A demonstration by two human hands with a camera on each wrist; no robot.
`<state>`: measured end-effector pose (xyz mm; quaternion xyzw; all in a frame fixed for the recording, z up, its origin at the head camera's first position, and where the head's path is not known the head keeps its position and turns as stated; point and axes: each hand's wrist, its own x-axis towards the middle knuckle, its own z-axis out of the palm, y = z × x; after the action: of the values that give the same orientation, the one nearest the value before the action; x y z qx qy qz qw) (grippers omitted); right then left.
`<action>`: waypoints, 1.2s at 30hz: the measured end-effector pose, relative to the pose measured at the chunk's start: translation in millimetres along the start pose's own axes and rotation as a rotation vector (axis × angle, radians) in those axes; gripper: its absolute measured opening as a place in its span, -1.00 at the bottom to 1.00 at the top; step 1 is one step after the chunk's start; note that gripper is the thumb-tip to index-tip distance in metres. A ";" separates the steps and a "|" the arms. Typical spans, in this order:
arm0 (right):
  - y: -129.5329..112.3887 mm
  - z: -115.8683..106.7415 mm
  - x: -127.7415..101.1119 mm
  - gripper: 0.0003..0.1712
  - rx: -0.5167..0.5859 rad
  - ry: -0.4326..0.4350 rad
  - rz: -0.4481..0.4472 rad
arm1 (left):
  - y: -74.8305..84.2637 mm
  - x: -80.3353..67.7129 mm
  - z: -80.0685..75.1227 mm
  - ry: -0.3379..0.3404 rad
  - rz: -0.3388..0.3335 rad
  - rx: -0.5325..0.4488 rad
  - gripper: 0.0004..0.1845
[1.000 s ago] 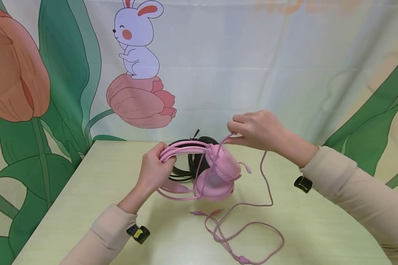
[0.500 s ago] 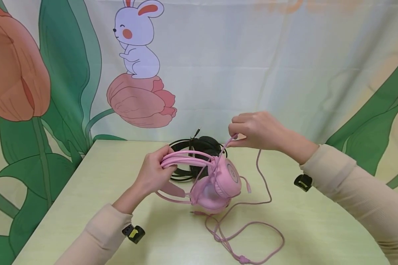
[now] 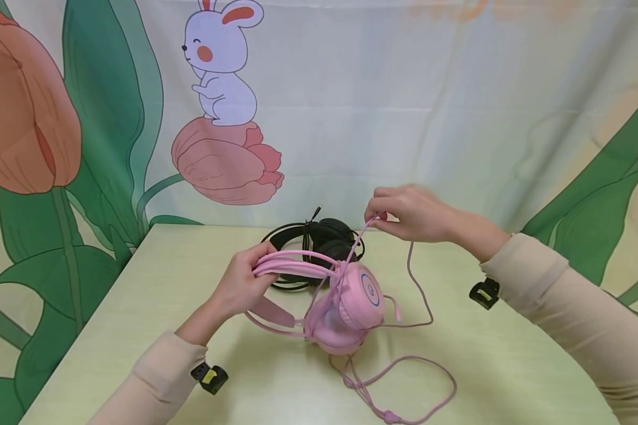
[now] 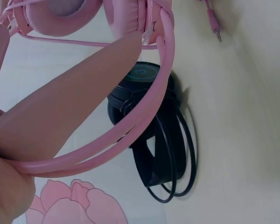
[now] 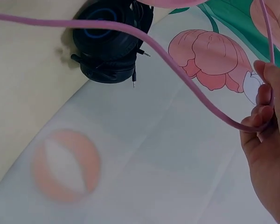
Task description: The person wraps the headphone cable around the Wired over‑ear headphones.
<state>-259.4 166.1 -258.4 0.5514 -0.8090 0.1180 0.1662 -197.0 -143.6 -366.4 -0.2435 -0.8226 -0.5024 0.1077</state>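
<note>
A pink headset [image 3: 357, 301] is tilted above the table in the head view, ear cups to the right. My left hand [image 3: 244, 277] grips its headband, whose twin bars and inner strap [image 4: 70, 98] cross the left wrist view. Up and to the right, my right hand [image 3: 412, 213] pinches the pink cable [image 5: 191, 84] near the headset, fingers curled round it. From that hand the cable runs down to loose loops [image 3: 452, 386] on the table. A small microphone [image 3: 397, 311] sticks out beside the ear cups. One pink plug [image 4: 213, 23] shows in the left wrist view.
Behind the pink headset, black headphones [image 3: 332, 233] with a bundled cord lie on the pale table [image 3: 165, 277]. A printed cloth backdrop [image 3: 351, 118] hangs along the table's back edge.
The pink headset has come down and towards me, its ear cups turning so a round emblem faces out. My left hand has lowered slightly. The right hand stays nearly in place, still holding the cable.
</note>
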 end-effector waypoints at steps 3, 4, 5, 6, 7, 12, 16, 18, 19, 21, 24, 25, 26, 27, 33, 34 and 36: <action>0.5 1.8 0.2 -0.91 0.009 -0.003 0.037 | 8.0 -2.5 -1.8 -0.023 -0.004 -0.025 -0.82; 0.6 2.2 0.4 -0.91 0.021 -0.006 0.051 | 12.6 -3.3 -2.7 -0.032 -0.008 -0.039 -0.83; 0.9 3.1 0.6 -0.92 0.036 -0.007 0.064 | 16.3 -3.9 -3.7 -0.040 -0.008 -0.056 -0.84; 1.8 4.4 0.6 -0.92 0.067 -0.012 0.075 | 15.8 -4.4 -4.1 -0.049 -0.008 -0.078 -0.84; 3.0 6.0 0.6 -0.94 0.099 -0.017 0.086 | 15.4 -4.7 -4.5 -0.059 -0.005 -0.101 -0.85; 13.1 12.6 -3.0 -0.88 0.144 -0.053 0.165 | -7.6 -5.2 -1.1 -0.125 0.024 -0.287 -0.87; 23.4 16.7 -9.0 -0.80 0.103 -0.062 0.263 | -7.9 -6.7 1.9 -0.190 0.034 -0.440 -0.90; 28.1 20.7 -12.2 -0.79 0.092 -0.041 0.295 | -6.5 -7.2 3.8 -0.212 0.024 -0.505 -0.91; 30.1 23.4 -13.6 -0.78 0.073 -0.023 0.298 | -5.6 -7.3 4.7 -0.218 0.015 -0.537 -0.93; 32.1 30.1 -16.2 -0.79 0.045 0.011 0.295 | -4.7 -7.6 6.3 -0.216 -0.005 -0.592 -0.94; 32.7 43.6 -18.6 -0.83 0.018 0.051 0.290 | -3.7 -7.5 8.2 -0.209 -0.023 -0.671 -0.95; 31.8 48.0 -19.0 -0.85 0.030 0.055 0.300 | -3.5 -7.3 8.7 -0.206 -0.026 -0.698 -0.95; 30.9 52.7 -19.6 -0.88 0.053 0.054 0.315 | -3.4 -7.2 9.3 -0.205 -0.027 -0.726 -0.94; 29.9 57.3 -20.3 -0.90 0.070 0.053 0.331 | -2.9 -7.0 9.9 -0.205 -0.031 -0.760 -0.93; 19.2 81.3 -22.6 -0.88 0.173 0.052 0.399 | 0.3 -4.7 14.3 -0.178 -0.024 -0.933 -0.81; 15.6 84.0 -22.6 -0.85 0.194 0.058 0.397 | 0.7 -4.3 14.9 -0.171 -0.013 -0.951 -0.80; 0.0 82.8 -19.6 -0.84 0.238 0.109 0.381 | 1.6 -3.7 16.3 -0.158 0.010 -0.980 -0.77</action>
<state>-264.3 151.9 -342.1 0.3973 -0.8685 0.2717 0.1182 -191.9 -129.7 -374.4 -0.3066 -0.4944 -0.8095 -0.0796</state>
